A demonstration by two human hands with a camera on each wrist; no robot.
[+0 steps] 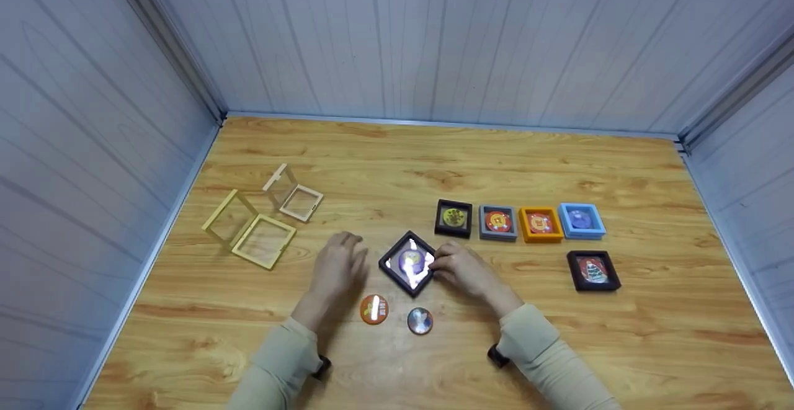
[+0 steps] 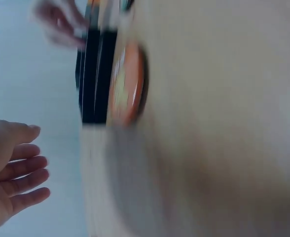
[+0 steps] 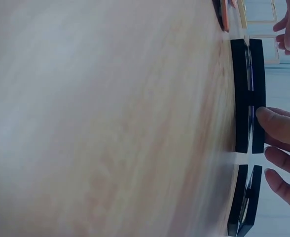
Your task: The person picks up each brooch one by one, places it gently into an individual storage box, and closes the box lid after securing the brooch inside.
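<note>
A black square display frame [image 1: 392, 255] lies on the table, turned like a diamond, with a purple round badge [image 1: 406, 262] under its clear film. My right hand [image 1: 464, 268] pinches the frame's right corner; in the right wrist view the thumb [image 3: 275, 123] sits on the upper half's edge. To the left of the frame, my left hand [image 1: 338, 265] hovers with relaxed fingers and holds nothing. An orange round badge [image 1: 374, 309] and a smaller bluish badge [image 1: 420, 320] lie in front of the frame. In the left wrist view the orange badge [image 2: 127, 86] appears beside the frame [image 2: 96, 79].
Two frames stand unfolded at left, one yellow [image 1: 263, 240] and one pale pink [image 1: 302, 203]. At right lie closed frames with badges: black [image 1: 453, 218], grey [image 1: 498, 222], orange [image 1: 541, 224], light blue [image 1: 582, 221], and another black one [image 1: 593, 270]. Panel walls border the table.
</note>
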